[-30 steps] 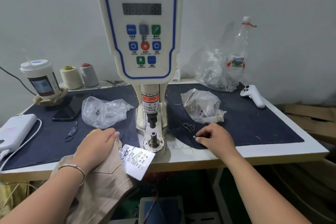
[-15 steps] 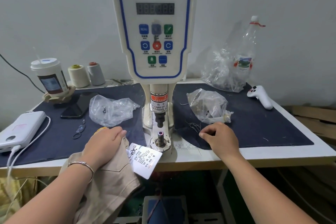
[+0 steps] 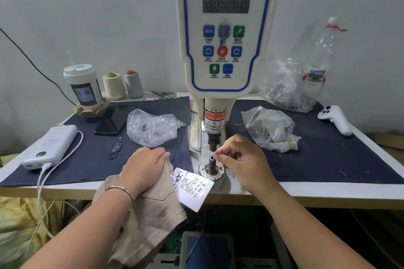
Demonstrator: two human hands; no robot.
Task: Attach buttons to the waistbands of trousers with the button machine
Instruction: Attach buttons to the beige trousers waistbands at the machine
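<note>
The white servo button machine (image 3: 226, 28) stands at the middle of the table, its punch above a dark lower post (image 3: 211, 162). My right hand (image 3: 242, 159) is at that post, thumb and forefinger pinching a tiny part right over its top; the part itself is too small to make out. My left hand (image 3: 145, 165) grips the beige trousers (image 3: 144, 218) at the table's front edge, left of the post. A white care label (image 3: 193, 188) hangs from the trousers beside the post's base.
Two clear plastic bags (image 3: 153, 129) (image 3: 267, 129) lie either side of the machine on navy cloth (image 3: 328, 155). To the left are a power bank (image 3: 51, 146), phone (image 3: 114, 120), cup (image 3: 84, 88) and thread cones (image 3: 113, 86). At right lie a white controller (image 3: 335, 119) and a bottle (image 3: 321, 54).
My right hand has left the navy cloth at the right and moved left to the machine's lower post, fingers pinched. My left hand keeps hold of the trousers.
</note>
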